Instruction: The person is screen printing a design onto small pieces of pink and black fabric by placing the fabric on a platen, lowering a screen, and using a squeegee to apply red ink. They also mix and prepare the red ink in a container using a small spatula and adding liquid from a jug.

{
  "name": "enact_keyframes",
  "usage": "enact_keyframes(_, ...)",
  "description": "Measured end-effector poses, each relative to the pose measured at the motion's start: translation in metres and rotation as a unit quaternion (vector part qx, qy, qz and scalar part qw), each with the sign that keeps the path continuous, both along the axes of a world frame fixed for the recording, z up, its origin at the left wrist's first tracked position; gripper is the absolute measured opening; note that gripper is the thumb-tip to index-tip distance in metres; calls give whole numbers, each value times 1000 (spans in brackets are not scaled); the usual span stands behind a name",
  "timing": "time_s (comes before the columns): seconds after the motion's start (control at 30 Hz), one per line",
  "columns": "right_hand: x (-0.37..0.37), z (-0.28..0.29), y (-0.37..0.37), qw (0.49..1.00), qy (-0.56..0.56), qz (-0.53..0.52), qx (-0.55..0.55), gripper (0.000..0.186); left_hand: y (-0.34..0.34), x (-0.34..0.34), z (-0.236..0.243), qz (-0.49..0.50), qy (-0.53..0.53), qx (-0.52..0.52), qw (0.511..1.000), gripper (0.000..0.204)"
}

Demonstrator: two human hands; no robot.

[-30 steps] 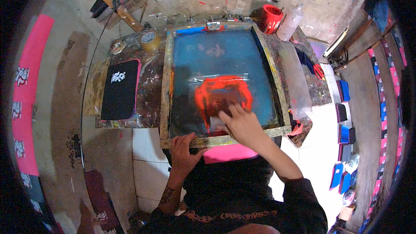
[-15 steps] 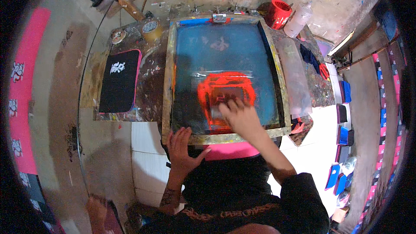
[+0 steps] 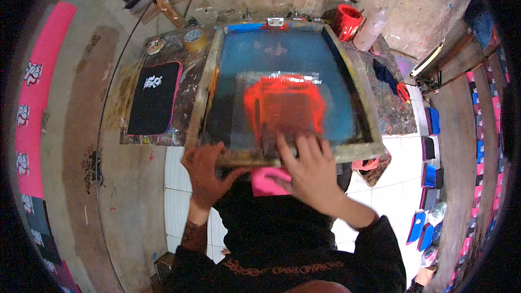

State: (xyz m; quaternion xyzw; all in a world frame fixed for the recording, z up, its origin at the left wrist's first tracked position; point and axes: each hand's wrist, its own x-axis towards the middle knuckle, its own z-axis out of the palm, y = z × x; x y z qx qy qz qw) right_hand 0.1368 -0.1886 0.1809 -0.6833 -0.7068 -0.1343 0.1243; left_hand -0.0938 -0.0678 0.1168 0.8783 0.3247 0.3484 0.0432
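Observation:
A wooden-framed printing screen (image 3: 372,111) with blue mesh stands before me, hinged at its far edge, its near edge tilted up off the table. Wet red ink (image 3: 320,103) lies in a rough square on the mesh. My left hand (image 3: 205,176) grips the near left corner, its thumb stretched along the underside. My right hand (image 3: 313,173) grips the near rail, fingers over the top and thumb below. Whether anything lies beneath the right fingers is hidden. Below the rail a pink piece (image 3: 263,183) shows against my dark shirt.
A black pink-edged panel with a white print (image 3: 154,103) lies on the table at left, near a round tub (image 3: 194,39). Behind on the right stand a red pot (image 3: 348,23) and a clear bottle (image 3: 372,30). Blue and black pieces (image 3: 429,173) line the right floor.
The screen's near edge has risen. My right hand has moved from the inked mesh back to the near rail, and my left hand has shifted left onto the corner.

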Motion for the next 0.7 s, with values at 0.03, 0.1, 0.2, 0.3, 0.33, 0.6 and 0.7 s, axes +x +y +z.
enact_keyframes(0.03,8,13,11,1000,-19,-6,23,83,9,6,27,-6,-2,29,1000,73)
enact_keyframes(0.1,29,51,42,995,-8,12,98,78,19,23,72,40,-57,137,988,67)
enact_keyframes(0.2,48,122,90,981,9,74,180,62,38,40,68,27,-181,223,957,60)
enact_keyframes(0.3,70,199,107,997,31,48,51,57,52,85,21,-41,-107,-39,993,54)
enact_keyframes(0.33,71,237,109,997,63,45,-18,63,61,105,-9,-57,-86,-67,992,51)
enact_keyframes(0.6,79,236,139,990,-41,82,106,73,61,106,-111,-11,114,-59,992,42)
enact_keyframes(0.7,55,217,141,977,-58,118,168,74,52,85,-120,-14,23,-55,998,36)
